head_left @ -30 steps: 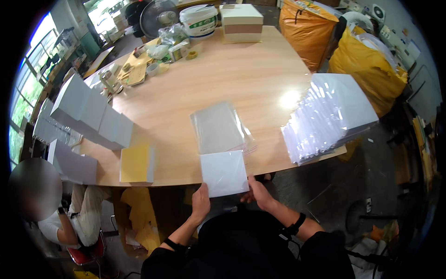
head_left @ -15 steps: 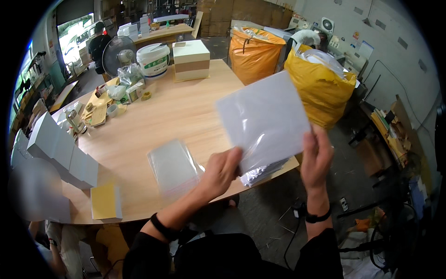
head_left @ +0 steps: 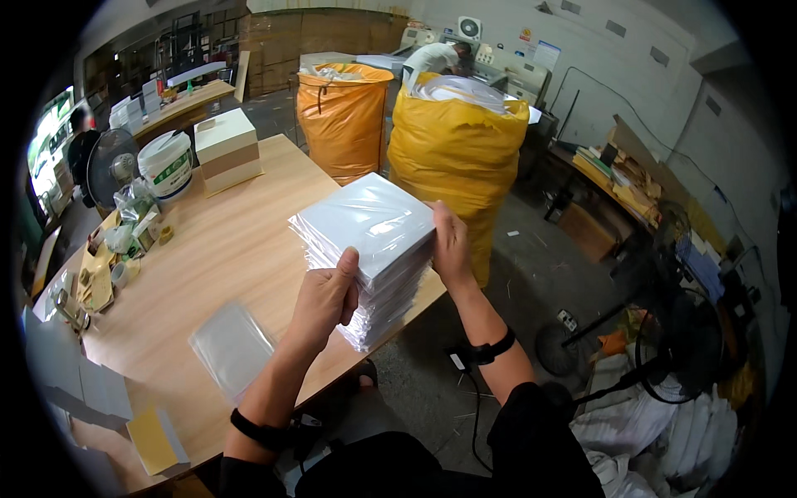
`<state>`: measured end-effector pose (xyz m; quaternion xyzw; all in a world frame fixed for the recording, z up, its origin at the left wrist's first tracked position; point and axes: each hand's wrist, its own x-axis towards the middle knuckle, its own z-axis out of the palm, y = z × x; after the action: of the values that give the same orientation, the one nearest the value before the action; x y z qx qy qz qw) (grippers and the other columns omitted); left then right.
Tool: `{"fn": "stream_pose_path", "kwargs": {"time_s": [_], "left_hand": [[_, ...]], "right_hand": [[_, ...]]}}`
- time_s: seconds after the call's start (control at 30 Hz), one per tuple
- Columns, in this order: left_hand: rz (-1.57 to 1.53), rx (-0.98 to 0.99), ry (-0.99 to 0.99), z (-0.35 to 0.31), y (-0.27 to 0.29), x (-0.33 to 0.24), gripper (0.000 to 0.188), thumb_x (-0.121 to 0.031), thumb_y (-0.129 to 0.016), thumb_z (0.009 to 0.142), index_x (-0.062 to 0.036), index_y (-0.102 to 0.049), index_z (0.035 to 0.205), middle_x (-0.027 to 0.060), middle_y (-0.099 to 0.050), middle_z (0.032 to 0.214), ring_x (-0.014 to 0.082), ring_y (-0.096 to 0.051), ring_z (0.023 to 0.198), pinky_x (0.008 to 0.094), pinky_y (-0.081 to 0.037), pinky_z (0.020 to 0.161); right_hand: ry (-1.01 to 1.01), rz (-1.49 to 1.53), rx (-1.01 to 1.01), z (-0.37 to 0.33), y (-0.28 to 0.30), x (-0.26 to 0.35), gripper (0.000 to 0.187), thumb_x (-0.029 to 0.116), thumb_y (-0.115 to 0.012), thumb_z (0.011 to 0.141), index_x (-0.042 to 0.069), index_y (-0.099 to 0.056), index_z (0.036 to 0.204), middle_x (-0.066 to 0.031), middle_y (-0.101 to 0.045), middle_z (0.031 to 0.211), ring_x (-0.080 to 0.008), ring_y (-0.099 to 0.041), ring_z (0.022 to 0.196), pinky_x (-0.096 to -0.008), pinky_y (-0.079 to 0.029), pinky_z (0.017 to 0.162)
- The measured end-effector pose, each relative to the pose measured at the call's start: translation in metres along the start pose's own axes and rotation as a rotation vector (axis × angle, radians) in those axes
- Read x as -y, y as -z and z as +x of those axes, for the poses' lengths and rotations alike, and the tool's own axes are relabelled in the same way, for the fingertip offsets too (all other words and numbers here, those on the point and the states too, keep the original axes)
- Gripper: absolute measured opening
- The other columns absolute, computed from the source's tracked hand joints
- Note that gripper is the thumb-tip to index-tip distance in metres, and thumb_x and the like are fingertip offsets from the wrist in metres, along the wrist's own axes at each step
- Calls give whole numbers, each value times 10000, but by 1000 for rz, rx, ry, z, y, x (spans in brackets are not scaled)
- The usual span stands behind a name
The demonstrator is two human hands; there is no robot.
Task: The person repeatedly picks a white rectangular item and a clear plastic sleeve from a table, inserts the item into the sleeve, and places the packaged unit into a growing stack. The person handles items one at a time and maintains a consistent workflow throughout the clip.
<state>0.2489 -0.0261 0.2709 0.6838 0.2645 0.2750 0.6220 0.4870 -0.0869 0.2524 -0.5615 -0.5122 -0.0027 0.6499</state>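
Observation:
A white square pack in clear plastic film [head_left: 365, 217] lies on top of a tall stack of similar wrapped packs [head_left: 383, 300] at the table's near right edge. My left hand [head_left: 330, 290] grips the near left corner of the top pack, thumb on its upper face. On the opposite side, my right hand [head_left: 451, 245] holds the right edge, its fingers partly hidden behind the pack. To the left of my left forearm lies a flat pile of clear plastic bags [head_left: 232, 347].
White paper stacks [head_left: 87, 382] and a yellow-topped block [head_left: 156, 440] stand at the table's left. Farther back are a white bucket [head_left: 166, 166] and a box [head_left: 226, 149]. Orange [head_left: 342, 120] and yellow [head_left: 452, 153] bulging sacks stand beyond the table. A person [head_left: 432, 60] bends over machinery behind.
The wrapped pack, held up and tilted before, now lies level on the stack between my hands. The view has swung to the right.

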Motion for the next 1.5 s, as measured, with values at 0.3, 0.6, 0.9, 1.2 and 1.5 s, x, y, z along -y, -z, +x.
{"fn": "stream_pose_path", "kwargs": {"time_s": [0.3,0.6,0.9,1.2,1.5], "left_hand": [[30,252,-17,-64,72,85,590,-432,-370,1089,16,-659,839,74,-664,753,148,-636,698,286,-513,687],[62,-892,190,-289,260,183,284,-151,-610,982,34,-577,1195,82,-662,943,140,-639,848,283,-519,767],[1540,-1019,406,-390,280,195,618,-512,-792,738,-41,-644,1109,137,-618,1148,359,-566,1079,473,-418,962],[1325,-1013,495,-384,290,202,424,-403,-760,816,-34,-697,1016,134,-659,970,346,-633,896,437,-490,833],[411,-1865,202,-522,348,279,234,-196,-590,975,23,-653,922,60,-666,784,159,-588,613,333,-461,558]], "right_hand": [[-206,158,-93,-7,7,-40,503,389,-351,1095,0,-666,1139,-89,-680,1028,-200,-609,975,-327,-463,886],[-370,-321,-114,-204,67,-112,333,226,-489,1065,-8,-638,882,-21,-579,718,-105,-535,676,-283,-456,629],[-118,-147,528,-245,-79,-42,267,44,-585,941,4,-517,687,-110,-554,623,-238,-547,551,-347,-411,517],[96,50,776,-236,-170,0,216,85,-672,857,27,-591,665,-128,-545,608,-320,-549,560,-409,-413,534],[67,29,847,-247,-184,-2,210,101,-661,856,12,-620,671,-133,-585,616,-323,-580,573,-400,-438,555]]}}
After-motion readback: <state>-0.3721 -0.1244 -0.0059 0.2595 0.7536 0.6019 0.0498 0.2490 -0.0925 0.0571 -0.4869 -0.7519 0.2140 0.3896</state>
